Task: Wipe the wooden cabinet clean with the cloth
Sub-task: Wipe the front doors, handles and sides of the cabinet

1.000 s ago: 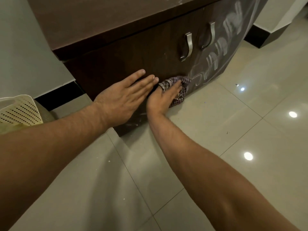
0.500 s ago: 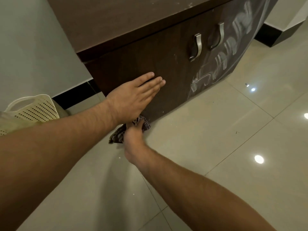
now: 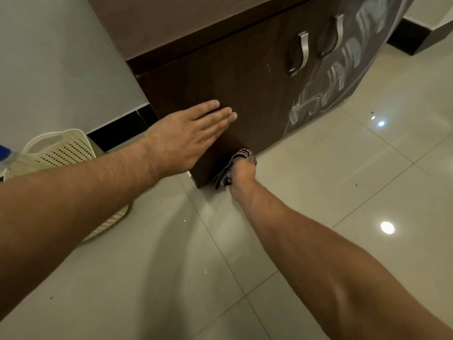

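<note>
Cloth (image 3: 224, 175), gripped in the right hand (image 3: 242, 174), is held at the bottom corner of the wooden cabinet (image 3: 196, 23) by the floor (image 3: 318, 182), the left hand (image 3: 186, 138) laid flat with straight fingers (image 3: 215, 115) on the door (image 3: 235, 79); floor grit could be picked up and smeared over wood.

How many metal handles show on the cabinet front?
2. The left handle and the right handle hang side by side near the top of the cabinet front. Others may be out of frame.

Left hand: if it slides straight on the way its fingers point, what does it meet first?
The left hand would cross bare cabinet door, then probably meet the nearer handle at its lower end; depth is unclear.
</note>
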